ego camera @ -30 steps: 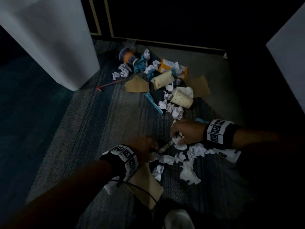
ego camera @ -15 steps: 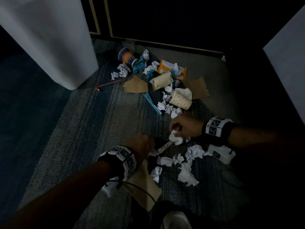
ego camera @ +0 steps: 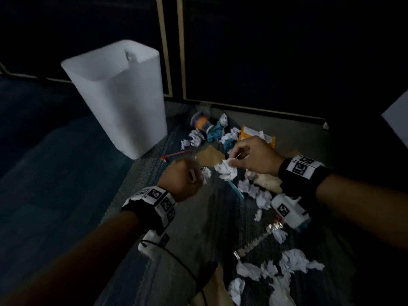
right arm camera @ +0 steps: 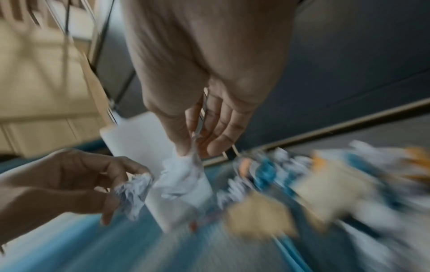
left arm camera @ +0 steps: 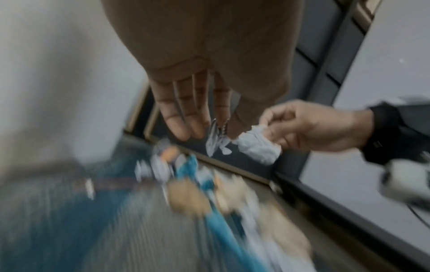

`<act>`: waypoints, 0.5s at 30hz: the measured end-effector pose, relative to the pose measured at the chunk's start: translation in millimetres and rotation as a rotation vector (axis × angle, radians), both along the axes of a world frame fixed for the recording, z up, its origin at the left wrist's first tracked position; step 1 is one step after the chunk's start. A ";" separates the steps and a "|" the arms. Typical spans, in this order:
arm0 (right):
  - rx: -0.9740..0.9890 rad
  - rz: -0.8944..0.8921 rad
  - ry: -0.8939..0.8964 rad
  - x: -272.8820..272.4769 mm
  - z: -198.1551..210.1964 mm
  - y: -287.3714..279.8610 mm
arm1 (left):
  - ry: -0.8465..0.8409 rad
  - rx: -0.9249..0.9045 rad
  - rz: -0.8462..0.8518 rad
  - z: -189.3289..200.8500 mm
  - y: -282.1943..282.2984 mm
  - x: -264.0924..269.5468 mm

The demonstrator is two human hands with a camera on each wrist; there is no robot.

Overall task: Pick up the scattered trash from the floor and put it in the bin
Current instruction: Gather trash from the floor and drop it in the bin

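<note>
The tall white bin (ego camera: 123, 93) stands open-topped on the carpet at the back left. My left hand (ego camera: 183, 177) is raised above the floor and pinches a small crumpled white paper (ego camera: 206, 174), seen too in the left wrist view as the paper (left arm camera: 216, 141). Just right of it my right hand (ego camera: 251, 157) pinches a larger crumpled paper ball (ego camera: 226, 170) between thumb and fingers; the ball (right arm camera: 184, 173) hangs below them. Both hands are to the right of the bin and lower than its rim.
Scattered trash lies on the carpet: crumpled white papers (ego camera: 291, 263) near me, brown card (ego camera: 209, 156), a red stick (ego camera: 176, 154), a blue strip (ego camera: 237, 191), an orange packet (ego camera: 247, 133) and a tipped cup (ego camera: 199, 122) by the dark wall. A white panel (ego camera: 397, 122) stands at far right.
Both hands have lifted off the floor, each carrying a crumpled paper, and moved up and left toward the bin. The head view has tilted up, showing the bin's open top.
</note>
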State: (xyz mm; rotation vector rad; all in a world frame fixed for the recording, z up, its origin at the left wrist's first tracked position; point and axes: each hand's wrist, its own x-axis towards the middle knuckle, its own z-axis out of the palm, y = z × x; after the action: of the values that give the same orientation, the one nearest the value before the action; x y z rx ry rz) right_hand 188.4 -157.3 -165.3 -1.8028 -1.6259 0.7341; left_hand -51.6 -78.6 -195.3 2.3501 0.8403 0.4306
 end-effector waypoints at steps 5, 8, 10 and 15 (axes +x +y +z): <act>0.129 -0.107 0.153 -16.7 36.4 59.1 | -0.042 0.087 0.183 64.9 56.4 -17.0; 0.207 -0.146 0.256 -36.6 63.4 95.3 | -0.097 0.122 0.321 98.7 88.2 -27.8; 0.249 -0.194 0.329 -49.4 77.3 120.1 | -0.124 0.164 0.404 117.2 104.4 -36.0; 0.339 -0.283 0.500 -78.1 105.0 183.7 | -0.292 0.232 0.577 142.5 145.4 -58.6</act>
State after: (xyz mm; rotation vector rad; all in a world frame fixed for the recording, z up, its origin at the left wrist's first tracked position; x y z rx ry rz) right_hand 110.3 26.4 -60.2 -1.4210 -1.0665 0.6638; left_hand -110.2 66.8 -52.7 2.1319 1.3760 1.1305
